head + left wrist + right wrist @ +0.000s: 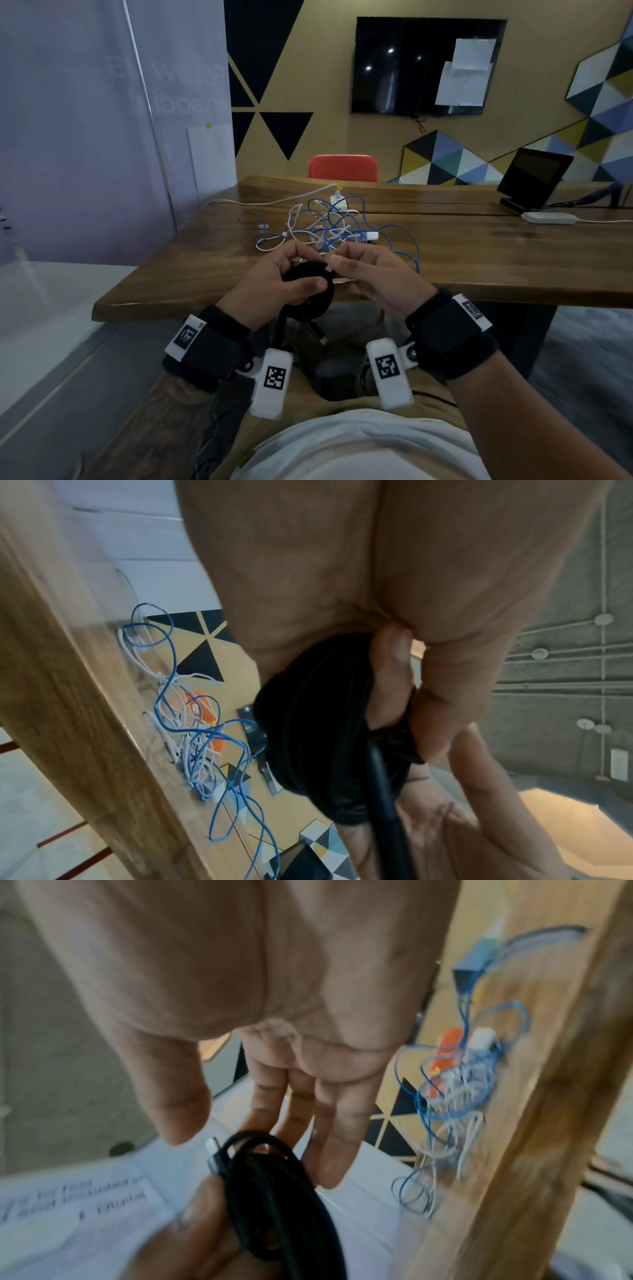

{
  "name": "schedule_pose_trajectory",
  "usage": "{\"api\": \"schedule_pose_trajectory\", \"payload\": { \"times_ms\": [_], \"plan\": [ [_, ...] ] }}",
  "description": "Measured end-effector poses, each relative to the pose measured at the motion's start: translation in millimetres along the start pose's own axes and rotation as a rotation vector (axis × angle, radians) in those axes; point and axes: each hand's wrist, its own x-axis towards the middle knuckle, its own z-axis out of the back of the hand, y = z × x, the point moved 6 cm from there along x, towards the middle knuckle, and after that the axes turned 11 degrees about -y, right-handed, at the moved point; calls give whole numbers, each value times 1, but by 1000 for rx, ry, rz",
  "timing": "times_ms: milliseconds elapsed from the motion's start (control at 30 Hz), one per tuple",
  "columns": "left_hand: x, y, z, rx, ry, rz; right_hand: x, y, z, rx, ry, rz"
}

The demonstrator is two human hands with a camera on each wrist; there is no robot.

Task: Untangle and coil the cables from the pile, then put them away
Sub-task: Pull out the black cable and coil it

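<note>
The left hand [291, 279] wraps its grip around the black cable coil [313, 291], thumb across the loops to stop them springing apart. The right hand [371, 270], fingers nearly straight, steadies the coil's connector end. The blue-and-white pile [329, 226] remains tangled on the table [479, 260].

Readable text: scant, mostly broken.

Frosted glass partition [102, 102], head view: pale mirrored lettering, no whole word legible. White sheet [78, 1204] below the hands, right wrist view: blurred print, one fragment looks like "and included", rest unreadable. Wrist-band tags [186, 334] and white camera blocks [274, 377]: black-and-white square code markers only, no words. Papers [466, 72] taped on the wall screen: no text discernible.
</note>
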Motion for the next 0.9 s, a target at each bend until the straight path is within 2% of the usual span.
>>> {"api": "schedule_pose_trajectory", "payload": {
  "times_ms": [100,267,400,567,700,767,900],
  "plan": [
    [1,4,-2,109,8,-20,2,3,4,-211,-45,88],
    [4,5,2,105,-60,-27,0,6,5,-279,-8,141],
    [6,7,5,63,-132,-8,-1,16,2,-447,-125,378],
    [8,9,10,52,-188,-13,-2,25,0,-596,-196,545],
    [11,17,9,13,-230,2,-6,31,2,-665,-198,654],
    [12,19,8,5,-222,3,-5,25,3,-618,-227,610],
    [10,19,4,29,-183,-12,4,11,6,-360,-196,312]
  ]
}}
